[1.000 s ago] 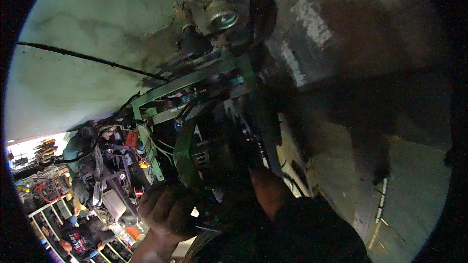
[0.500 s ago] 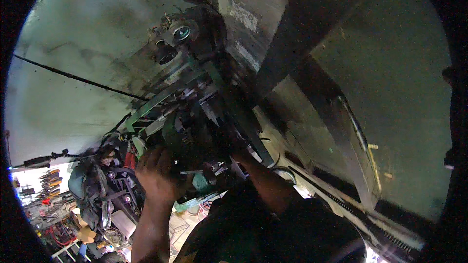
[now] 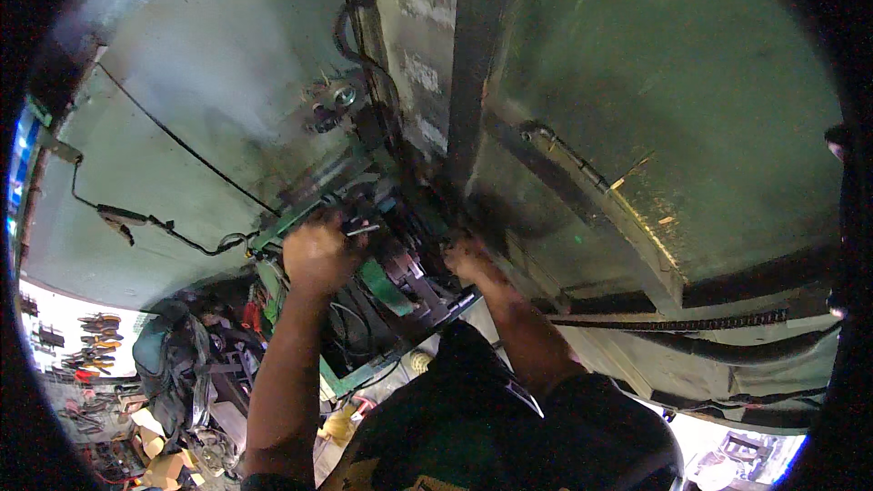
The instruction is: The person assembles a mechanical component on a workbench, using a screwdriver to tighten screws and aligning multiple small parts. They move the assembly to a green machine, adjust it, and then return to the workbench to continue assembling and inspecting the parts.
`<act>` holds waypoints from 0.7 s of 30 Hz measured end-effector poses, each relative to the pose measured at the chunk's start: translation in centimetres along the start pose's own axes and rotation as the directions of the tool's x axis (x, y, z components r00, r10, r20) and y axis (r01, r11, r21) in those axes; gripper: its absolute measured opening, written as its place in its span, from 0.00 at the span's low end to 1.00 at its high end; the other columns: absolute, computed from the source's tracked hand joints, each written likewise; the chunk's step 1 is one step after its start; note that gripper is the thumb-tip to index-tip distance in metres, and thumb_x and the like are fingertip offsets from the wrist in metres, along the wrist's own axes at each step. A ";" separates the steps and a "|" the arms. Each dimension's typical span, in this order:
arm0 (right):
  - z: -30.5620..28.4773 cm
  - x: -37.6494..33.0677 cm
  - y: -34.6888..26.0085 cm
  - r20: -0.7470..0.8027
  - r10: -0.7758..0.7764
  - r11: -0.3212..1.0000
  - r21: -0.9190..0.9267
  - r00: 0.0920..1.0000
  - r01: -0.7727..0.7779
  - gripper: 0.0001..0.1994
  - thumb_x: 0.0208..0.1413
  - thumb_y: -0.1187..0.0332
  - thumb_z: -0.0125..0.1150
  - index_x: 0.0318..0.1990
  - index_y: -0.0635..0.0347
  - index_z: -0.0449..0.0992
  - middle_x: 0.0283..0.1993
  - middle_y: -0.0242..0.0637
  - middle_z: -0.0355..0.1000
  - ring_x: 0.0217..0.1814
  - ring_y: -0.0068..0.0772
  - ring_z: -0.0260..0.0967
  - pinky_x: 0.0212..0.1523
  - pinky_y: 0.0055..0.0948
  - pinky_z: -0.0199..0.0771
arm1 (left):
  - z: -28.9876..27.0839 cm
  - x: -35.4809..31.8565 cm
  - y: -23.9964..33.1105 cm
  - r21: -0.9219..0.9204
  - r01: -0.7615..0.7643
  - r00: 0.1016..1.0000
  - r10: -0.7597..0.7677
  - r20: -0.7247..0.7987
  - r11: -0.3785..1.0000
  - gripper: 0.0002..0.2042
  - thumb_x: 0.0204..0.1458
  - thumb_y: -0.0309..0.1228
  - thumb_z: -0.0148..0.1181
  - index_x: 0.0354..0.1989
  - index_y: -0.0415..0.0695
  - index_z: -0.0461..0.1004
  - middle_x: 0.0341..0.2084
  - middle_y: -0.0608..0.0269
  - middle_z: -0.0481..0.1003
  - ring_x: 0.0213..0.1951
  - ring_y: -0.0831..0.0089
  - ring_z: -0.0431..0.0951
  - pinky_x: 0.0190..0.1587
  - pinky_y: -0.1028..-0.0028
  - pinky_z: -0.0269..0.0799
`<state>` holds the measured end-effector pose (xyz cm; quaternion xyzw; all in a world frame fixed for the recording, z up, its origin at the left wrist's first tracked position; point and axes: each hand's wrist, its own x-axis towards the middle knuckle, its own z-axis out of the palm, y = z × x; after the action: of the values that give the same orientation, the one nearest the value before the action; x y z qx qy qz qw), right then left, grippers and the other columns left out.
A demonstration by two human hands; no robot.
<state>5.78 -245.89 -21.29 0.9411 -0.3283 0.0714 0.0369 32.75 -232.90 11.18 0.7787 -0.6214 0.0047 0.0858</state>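
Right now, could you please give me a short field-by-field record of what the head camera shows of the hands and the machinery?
view: looking up at the green metal underside of a machine
left hand: closed around a thin metal tool
right hand: pressed against the dark mechanism; grip hidden
nearby: green bracket, black cable, chain
background: hand tools hung on a wall

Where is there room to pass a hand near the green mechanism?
Free: the pale panel left of the black cable, and the green plate right of the dark beam. Crowded: the green mechanism between the left hand and right hand.
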 end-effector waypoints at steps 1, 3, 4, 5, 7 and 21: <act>-2.2 1.0 0.1 0.012 0.060 0.995 0.081 0.998 -0.061 0.16 0.60 0.61 0.64 0.53 0.53 0.86 0.51 0.47 0.83 0.50 0.55 0.82 0.53 0.51 0.82 | 0.3 0.4 0.0 0.052 -0.035 0.999 0.036 -0.027 0.998 0.24 0.52 0.52 0.73 0.50 0.48 0.84 0.35 0.53 0.86 0.42 0.50 0.87 0.43 0.52 0.83; -2.4 1.7 1.1 0.026 0.174 0.971 0.161 0.984 -0.176 0.18 0.60 0.60 0.63 0.55 0.53 0.85 0.55 0.48 0.82 0.54 0.59 0.80 0.57 0.53 0.81 | 0.4 1.4 1.0 0.150 -0.118 0.990 0.128 -0.058 0.982 0.25 0.52 0.54 0.74 0.47 0.45 0.85 0.31 0.52 0.85 0.35 0.48 0.86 0.38 0.52 0.82; -2.5 2.5 1.8 0.130 0.251 0.937 0.215 0.959 -0.274 0.19 0.61 0.59 0.63 0.57 0.54 0.84 0.57 0.48 0.82 0.56 0.62 0.79 0.59 0.53 0.80 | -0.2 2.0 1.9 0.130 -0.021 0.997 0.011 0.075 0.991 0.26 0.55 0.56 0.70 0.49 0.47 0.85 0.31 0.52 0.85 0.37 0.49 0.87 0.41 0.53 0.84; -2.6 3.4 2.3 0.247 0.308 0.894 0.255 0.919 -0.368 0.21 0.61 0.58 0.62 0.59 0.54 0.83 0.60 0.49 0.81 0.59 0.64 0.78 0.61 0.53 0.79 | -0.1 2.1 2.0 0.120 -0.021 0.997 0.012 0.073 0.993 0.26 0.56 0.57 0.69 0.50 0.47 0.85 0.32 0.51 0.86 0.38 0.49 0.87 0.42 0.53 0.84; -6.1 5.5 1.8 0.420 0.369 0.817 0.280 0.829 -0.505 0.24 0.62 0.56 0.62 0.63 0.54 0.81 0.61 0.52 0.80 0.61 0.66 0.77 0.62 0.53 0.79 | -0.2 1.4 1.6 0.113 0.012 0.997 -0.020 0.072 0.994 0.26 0.57 0.57 0.68 0.52 0.48 0.85 0.33 0.50 0.86 0.39 0.49 0.87 0.44 0.52 0.84; -11.8 13.3 -1.3 0.210 0.300 0.902 0.256 0.930 -0.349 0.15 0.57 0.66 0.65 0.50 0.60 0.86 0.54 0.53 0.80 0.57 0.61 0.79 0.58 0.56 0.81 | 2.1 0.3 0.5 0.078 -0.102 0.971 0.116 -0.209 0.992 0.26 0.48 0.55 0.72 0.45 0.45 0.86 0.33 0.50 0.85 0.36 0.51 0.88 0.39 0.54 0.84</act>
<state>15.60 -251.68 -7.58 0.8709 -0.4687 0.0451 -0.1408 32.08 -233.55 9.20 0.7408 -0.6501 0.1135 0.1253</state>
